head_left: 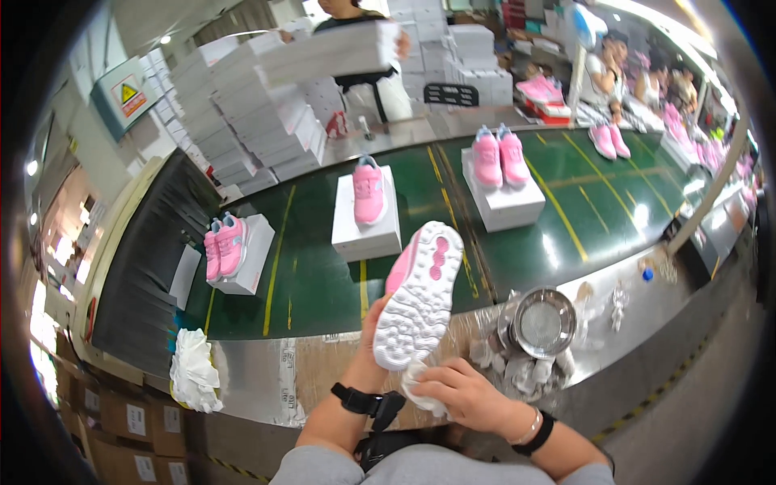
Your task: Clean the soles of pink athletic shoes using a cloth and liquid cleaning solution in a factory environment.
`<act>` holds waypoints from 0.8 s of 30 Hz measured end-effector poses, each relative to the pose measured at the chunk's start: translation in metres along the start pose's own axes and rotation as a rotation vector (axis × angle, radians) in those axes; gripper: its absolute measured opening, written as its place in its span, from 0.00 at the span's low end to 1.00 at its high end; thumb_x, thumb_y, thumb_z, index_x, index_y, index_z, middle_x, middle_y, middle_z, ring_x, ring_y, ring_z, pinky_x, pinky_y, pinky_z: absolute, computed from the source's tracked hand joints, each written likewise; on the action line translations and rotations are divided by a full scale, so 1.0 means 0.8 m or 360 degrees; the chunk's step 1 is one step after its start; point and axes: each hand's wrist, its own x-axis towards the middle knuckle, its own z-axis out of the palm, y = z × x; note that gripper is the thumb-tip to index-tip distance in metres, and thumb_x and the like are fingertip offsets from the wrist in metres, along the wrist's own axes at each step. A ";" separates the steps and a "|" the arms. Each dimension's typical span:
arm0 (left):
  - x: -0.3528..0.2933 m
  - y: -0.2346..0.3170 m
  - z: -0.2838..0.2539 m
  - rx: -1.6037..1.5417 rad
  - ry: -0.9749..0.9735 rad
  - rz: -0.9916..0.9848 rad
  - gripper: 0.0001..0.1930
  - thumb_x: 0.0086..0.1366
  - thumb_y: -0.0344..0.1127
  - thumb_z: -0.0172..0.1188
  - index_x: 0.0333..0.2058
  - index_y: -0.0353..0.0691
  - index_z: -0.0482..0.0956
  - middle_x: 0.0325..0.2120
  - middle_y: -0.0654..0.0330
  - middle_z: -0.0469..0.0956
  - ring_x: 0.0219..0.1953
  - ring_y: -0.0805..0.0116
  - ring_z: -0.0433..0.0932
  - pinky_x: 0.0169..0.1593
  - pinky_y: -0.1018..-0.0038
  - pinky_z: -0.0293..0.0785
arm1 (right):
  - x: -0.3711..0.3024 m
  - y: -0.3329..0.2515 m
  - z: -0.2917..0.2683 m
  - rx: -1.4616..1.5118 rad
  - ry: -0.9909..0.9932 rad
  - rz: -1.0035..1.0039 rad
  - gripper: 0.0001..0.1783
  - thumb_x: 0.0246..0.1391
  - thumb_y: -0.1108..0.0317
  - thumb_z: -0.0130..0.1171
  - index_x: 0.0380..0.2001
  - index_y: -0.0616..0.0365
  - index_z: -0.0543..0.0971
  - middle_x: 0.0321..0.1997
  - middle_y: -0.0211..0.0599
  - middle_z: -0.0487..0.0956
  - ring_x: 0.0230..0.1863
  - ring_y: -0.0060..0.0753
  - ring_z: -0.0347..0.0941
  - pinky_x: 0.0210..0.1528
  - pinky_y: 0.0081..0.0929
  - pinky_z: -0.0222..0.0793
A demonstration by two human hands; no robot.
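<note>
My left hand [369, 343] is closed round the heel end of a pink sneaker [419, 299], its bumpy white sole turned toward me and its toe pointing up and away. Most of the left fingers are hidden behind the shoe. My right hand [469, 394] pinches a crumpled white cloth [420, 388] against the lower end of the sole. Beyond the held shoe, a single pink sneaker [369, 192] stands on a white shoebox [368, 234] on the green conveyor belt.
More pink pairs sit on a white box [503, 206] at right and another box [246, 255] at left. A steel bowl [545, 323] stands among crumpled cloths on the near ledge; a white cloth bundle [194, 372] lies left. Across the belt, a person carries a white box [331, 55].
</note>
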 end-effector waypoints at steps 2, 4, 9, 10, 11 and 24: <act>-0.007 0.025 0.013 0.0196 0.0090 0.0132 0.28 0.61 0.45 0.49 0.53 0.29 0.66 0.49 0.46 0.73 0.50 0.53 0.74 0.55 0.59 0.70 | -0.023 -0.002 -0.015 -0.0019 0.0197 0.0291 0.25 0.35 0.83 0.54 0.41 0.52 0.78 0.45 0.34 0.75 0.42 0.42 0.68 0.47 0.32 0.65; -0.002 0.052 0.025 0.0279 0.0193 0.0238 0.28 0.60 0.45 0.51 0.53 0.29 0.65 0.47 0.46 0.74 0.46 0.54 0.76 0.51 0.60 0.73 | -0.041 -0.006 -0.040 -0.0179 0.0318 0.0370 0.24 0.36 0.84 0.54 0.40 0.54 0.78 0.45 0.36 0.75 0.41 0.42 0.68 0.46 0.31 0.65; 0.011 0.199 -0.057 0.0998 0.0360 0.0339 0.27 0.57 0.40 0.56 0.52 0.30 0.65 0.42 0.49 0.76 0.38 0.58 0.79 0.42 0.66 0.76 | -0.075 -0.023 -0.076 -0.0297 0.0763 0.0651 0.20 0.35 0.82 0.60 0.37 0.57 0.79 0.39 0.39 0.76 0.42 0.45 0.69 0.46 0.31 0.65; 0.035 0.200 -0.047 0.1327 0.0653 0.0594 0.29 0.55 0.39 0.58 0.53 0.32 0.63 0.42 0.49 0.75 0.38 0.57 0.78 0.45 0.66 0.75 | -0.087 -0.024 -0.086 -0.0339 0.0896 0.0729 0.19 0.35 0.81 0.60 0.36 0.58 0.78 0.40 0.41 0.76 0.42 0.43 0.69 0.46 0.32 0.65; 0.045 0.201 -0.032 0.1658 0.0974 0.0863 0.31 0.53 0.38 0.60 0.55 0.33 0.61 0.41 0.49 0.75 0.39 0.57 0.77 0.48 0.65 0.73 | -0.099 -0.029 -0.095 -0.0355 0.1027 0.0801 0.18 0.36 0.81 0.61 0.36 0.59 0.78 0.40 0.42 0.75 0.42 0.42 0.69 0.46 0.32 0.65; 0.221 0.361 -0.143 0.3170 0.1900 0.0915 0.57 0.44 0.52 0.68 0.64 0.40 0.39 0.52 0.41 0.66 0.52 0.46 0.69 0.53 0.60 0.67 | -0.141 -0.011 -0.201 -0.0944 0.1492 0.1590 0.15 0.57 0.76 0.47 0.47 0.65 0.73 0.44 0.39 0.75 0.40 0.30 0.72 0.45 0.26 0.68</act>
